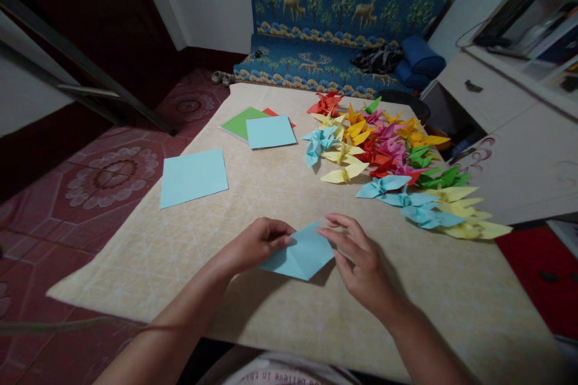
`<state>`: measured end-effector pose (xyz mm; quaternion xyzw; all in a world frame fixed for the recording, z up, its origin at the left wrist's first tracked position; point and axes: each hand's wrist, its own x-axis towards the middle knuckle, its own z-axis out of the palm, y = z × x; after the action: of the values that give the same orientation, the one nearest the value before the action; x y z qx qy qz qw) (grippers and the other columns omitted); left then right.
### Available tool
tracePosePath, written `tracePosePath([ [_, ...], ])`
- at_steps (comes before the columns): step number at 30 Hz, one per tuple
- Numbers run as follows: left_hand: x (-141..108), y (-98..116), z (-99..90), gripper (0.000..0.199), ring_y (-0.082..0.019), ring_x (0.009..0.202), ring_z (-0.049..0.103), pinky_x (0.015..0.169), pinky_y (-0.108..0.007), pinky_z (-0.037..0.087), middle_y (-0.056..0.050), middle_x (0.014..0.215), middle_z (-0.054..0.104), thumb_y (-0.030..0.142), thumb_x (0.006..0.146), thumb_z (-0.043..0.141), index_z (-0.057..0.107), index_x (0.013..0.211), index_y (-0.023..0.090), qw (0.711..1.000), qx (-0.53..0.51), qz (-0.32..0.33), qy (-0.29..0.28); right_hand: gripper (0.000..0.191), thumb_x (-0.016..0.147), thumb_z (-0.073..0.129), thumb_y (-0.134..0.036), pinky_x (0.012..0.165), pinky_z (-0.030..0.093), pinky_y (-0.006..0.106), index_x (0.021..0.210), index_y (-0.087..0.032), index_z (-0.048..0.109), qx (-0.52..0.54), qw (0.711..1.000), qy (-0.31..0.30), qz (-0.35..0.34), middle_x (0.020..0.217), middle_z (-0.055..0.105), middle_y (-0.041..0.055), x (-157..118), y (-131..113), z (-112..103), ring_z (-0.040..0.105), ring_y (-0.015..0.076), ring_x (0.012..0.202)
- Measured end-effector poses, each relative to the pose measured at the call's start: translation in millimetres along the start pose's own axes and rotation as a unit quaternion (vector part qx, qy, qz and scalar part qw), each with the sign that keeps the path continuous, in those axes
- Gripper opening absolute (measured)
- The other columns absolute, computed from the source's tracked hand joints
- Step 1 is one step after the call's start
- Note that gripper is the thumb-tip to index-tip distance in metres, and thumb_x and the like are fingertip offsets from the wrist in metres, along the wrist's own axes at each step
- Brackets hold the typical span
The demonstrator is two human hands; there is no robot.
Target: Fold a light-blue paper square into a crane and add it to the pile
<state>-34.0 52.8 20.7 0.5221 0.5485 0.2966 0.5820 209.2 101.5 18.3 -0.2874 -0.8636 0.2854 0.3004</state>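
A light blue paper [303, 254], folded and creased, is held low over the near middle of the table. My left hand [266, 240] pinches its upper left edge, with the thumb on top. At its right side, my right hand [354, 249] has its fingers spread, the fingertips at the paper's upper right edge. Beyond, a flat light blue square [194, 178] lies to the left. Another light blue square [271, 132] overlaps a green sheet [246, 123] and a red one.
Many folded paper cranes [391, 147] in several colours crowd the right side of the cream-covered table [135, 252]. A blue patterned sofa [325, 24] stands behind it, a white cabinet [519, 132] at the right.
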Motion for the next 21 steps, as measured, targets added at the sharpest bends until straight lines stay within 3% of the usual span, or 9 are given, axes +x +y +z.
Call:
tracePosePath([
  [3, 7.6, 6.7, -16.4, 0.033, -0.011, 0.059, 0.045, 0.054, -0.021, 0.033, -0.002, 0.069, 0.059, 0.039, 0.088, 0.055, 0.071, 0.093, 0.01, 0.995, 0.066, 0.026, -0.064, 0.075, 0.076, 0.035, 0.011, 0.1, 0.051, 0.038, 0.134, -0.032, 0.054, -0.012, 0.996, -0.085, -0.03, 0.145, 0.041, 0.0061, -1.7, 3.3, -5.3, 0.051, 0.0188, 0.126],
  [5, 13.6, 11.5, -25.0, 0.031, -0.011, 0.059, 0.046, 0.056, -0.021, 0.036, -0.001, 0.068, 0.06, 0.035, 0.089, 0.054, 0.071, 0.091, 0.01, 0.987, 0.092, 0.049, -0.12, 0.073, 0.076, 0.037, 0.011, 0.098, 0.052, 0.038, 0.134, -0.031, 0.054, -0.032, 0.992, -0.112, -0.05, 0.148, 0.039, 0.0064, -3.1, 6.4, -7.9, 0.052, 0.0193, 0.125],
  [7, 20.6, 16.4, -29.3, 0.027, -0.011, 0.059, 0.049, 0.057, -0.021, 0.038, -0.001, 0.067, 0.062, 0.03, 0.088, 0.053, 0.073, 0.086, 0.011, 0.978, 0.125, 0.071, -0.154, 0.063, 0.082, 0.041, 0.008, 0.096, 0.053, 0.039, 0.131, -0.029, 0.057, -0.05, 0.99, -0.106, -0.083, 0.148, 0.04, 0.0082, -4.2, 8.6, -9.4, 0.052, 0.0205, 0.126],
  [11, 37.3, 24.8, -23.4, 0.019, -0.013, 0.063, 0.057, 0.06, -0.021, 0.043, 0.0, 0.07, 0.068, 0.019, 0.085, 0.056, 0.074, 0.088, 0.015, 0.955, 0.214, 0.12, -0.166, 0.041, 0.087, 0.049, 0.0, 0.095, 0.053, 0.043, 0.115, -0.024, 0.067, -0.092, 0.98, -0.061, -0.166, 0.139, 0.05, 0.0116, -5.5, 8.5, -10.3, 0.05, 0.0243, 0.126],
  [12, 40.5, 26.0, -19.6, 0.018, -0.013, 0.065, 0.059, 0.062, -0.022, 0.044, -0.001, 0.072, 0.069, 0.016, 0.084, 0.057, 0.074, 0.09, 0.016, 0.948, 0.243, 0.142, -0.147, 0.037, 0.087, 0.051, -0.001, 0.096, 0.053, 0.044, 0.111, -0.023, 0.068, -0.106, 0.976, -0.054, -0.183, 0.136, 0.053, 0.0121, -6.2, 8.2, -10.1, 0.05, 0.0253, 0.126],
  [14, 42.3, 25.8, -10.5, 0.021, -0.015, 0.071, 0.062, 0.066, -0.024, 0.047, -0.003, 0.08, 0.071, 0.012, 0.081, 0.06, 0.074, 0.095, 0.018, 0.923, 0.329, 0.192, -0.044, 0.031, 0.087, 0.052, -0.002, 0.096, 0.052, 0.047, 0.106, -0.021, 0.069, -0.137, 0.968, -0.054, -0.203, 0.133, 0.056, 0.0128, -8.8, 8.4, -9.7, 0.051, 0.027, 0.125],
  [17, 27.7, 16.4, 5.2, 0.021, -0.022, 0.088, 0.064, 0.077, -0.035, 0.049, -0.009, 0.095, 0.071, 0.014, 0.082, 0.065, 0.072, 0.101, 0.019, 0.845, 0.455, 0.26, 0.108, 0.029, 0.085, 0.052, -0.002, 0.094, 0.051, 0.047, 0.103, -0.018, 0.068, -0.161, 0.961, -0.087, -0.205, 0.127, 0.061, 0.0127, -15.7, 11.1, -8.7, 0.053, 0.0274, 0.12],
  [19, 7.3, 4.5, 16.6, 0.013, -0.022, 0.086, 0.064, 0.077, -0.037, 0.051, -0.009, 0.094, 0.071, 0.017, 0.087, 0.061, 0.072, 0.093, 0.017, 0.814, 0.474, 0.299, 0.154, 0.029, 0.085, 0.052, -0.002, 0.093, 0.05, 0.046, 0.105, -0.017, 0.067, -0.156, 0.961, -0.107, -0.203, 0.12, 0.064, 0.0119, -20.9, 13.2, -8.1, 0.055, 0.0262, 0.114],
  [21, -16.1, -9.2, 28.2, 0.014, -0.022, 0.09, 0.066, 0.079, -0.038, 0.054, -0.01, 0.098, 0.072, 0.019, 0.09, 0.058, 0.071, 0.094, 0.017, 0.807, 0.466, 0.322, 0.169, 0.028, 0.086, 0.053, -0.003, 0.092, 0.05, 0.045, 0.107, -0.016, 0.066, -0.145, 0.962, -0.114, -0.2, 0.114, 0.066, 0.0109, -24.7, 14.5, -7.6, 0.057, 0.0245, 0.109],
])
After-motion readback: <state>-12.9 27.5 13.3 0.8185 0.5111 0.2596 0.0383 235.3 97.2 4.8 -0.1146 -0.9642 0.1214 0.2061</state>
